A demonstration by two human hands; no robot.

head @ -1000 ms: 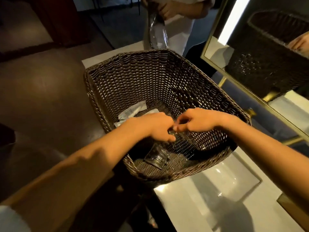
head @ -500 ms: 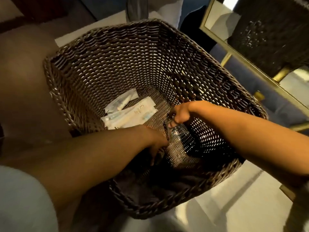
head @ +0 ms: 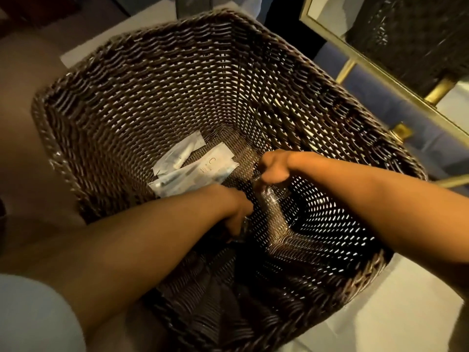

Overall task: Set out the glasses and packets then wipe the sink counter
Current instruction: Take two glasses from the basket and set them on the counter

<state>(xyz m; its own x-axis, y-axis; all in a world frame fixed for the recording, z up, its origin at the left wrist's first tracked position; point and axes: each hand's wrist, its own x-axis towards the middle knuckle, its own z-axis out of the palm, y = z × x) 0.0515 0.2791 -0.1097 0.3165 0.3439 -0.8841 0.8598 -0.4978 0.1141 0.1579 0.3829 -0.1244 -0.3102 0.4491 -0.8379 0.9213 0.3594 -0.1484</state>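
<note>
Both hands down inside the dark woven basket, reaching among glasses and packets.

The basket is the landmark: squarish with rounded corners, brown wicker-style weave, glossy strands, light showing through the gaps in its right wall. At its left, outside, a pale blue sleeve covers the upper arm. On the basket floor, left of centre, lie flat white packets, thin and crinkled; the upper one shows a large letter "C", the smaller print under it too blurred to read. The left hand sits near the floor's centre, fingers curled down around something clear; whether it grips cannot be told. Just right, the right hand pinches the rim of a clear glass. Beyond the basket's right rim runs a brass-framed mirror over the white counter.
</note>
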